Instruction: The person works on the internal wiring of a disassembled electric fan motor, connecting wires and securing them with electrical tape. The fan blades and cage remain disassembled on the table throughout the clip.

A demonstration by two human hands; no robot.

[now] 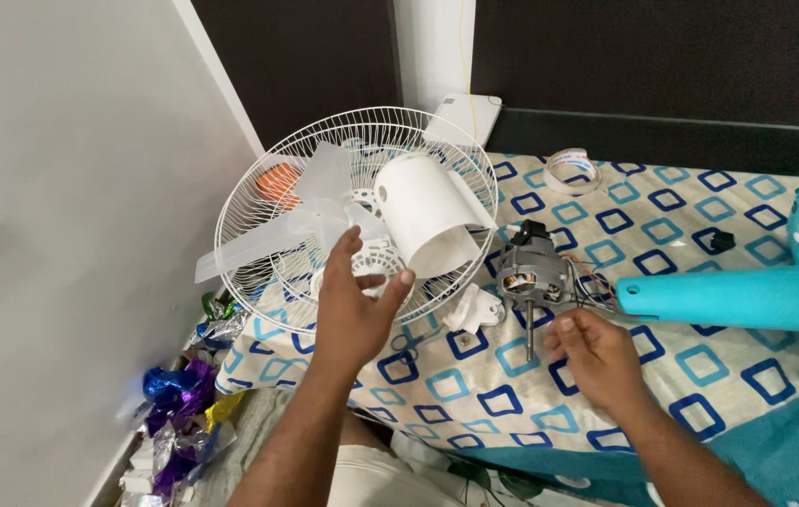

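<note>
The left hand (354,305) is reaching up with fingers spread wide, its thumb and fingertips touching the lower rim of the white cover (432,225), which is lying in the fan grille (258,178). The right hand (596,357) is loosely curled, pinching nothing I can make out, just beside the shaft of the motor (532,272) on the patterned cloth (681,225).

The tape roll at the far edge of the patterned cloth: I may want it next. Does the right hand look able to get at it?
Probably yes. The right hand is loosely curled and holds nothing, and the tape roll lies in the open; only the fan motor and teal fan stand stand between, low enough to reach over.
</note>
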